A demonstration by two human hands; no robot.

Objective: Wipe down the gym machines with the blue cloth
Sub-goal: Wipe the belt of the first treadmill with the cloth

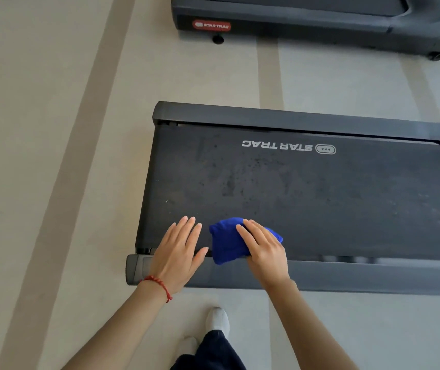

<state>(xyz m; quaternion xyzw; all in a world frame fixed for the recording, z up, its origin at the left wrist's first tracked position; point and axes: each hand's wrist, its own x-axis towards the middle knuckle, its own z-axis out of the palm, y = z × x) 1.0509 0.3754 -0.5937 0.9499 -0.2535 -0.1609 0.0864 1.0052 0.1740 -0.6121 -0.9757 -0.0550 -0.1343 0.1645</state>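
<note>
Low in the frame's centre, the right hand (263,249) presses the bunched blue cloth (228,243) with straight fingers (245,228) on the treadmill belt (320,198). The belt's unwiped length runs toward the right of the frame (its long axis), away from the left hand (179,252), which lies flat and released just beside the cloth.

Floor (53,129): pale grey-beige underfoot, smooth and matte, filling my whole view from 6 o'clock up to 12.
Stripes (85,145): darker tan bands cross the floor; a broad one slants from 7 o'clock up toward 11, narrower ones run between 12 and 2 o'clock.
Light: soft and even, with a faint sheen on the floor at 3 o'clock.
Walls, windows: not visible from where I look.
</note>
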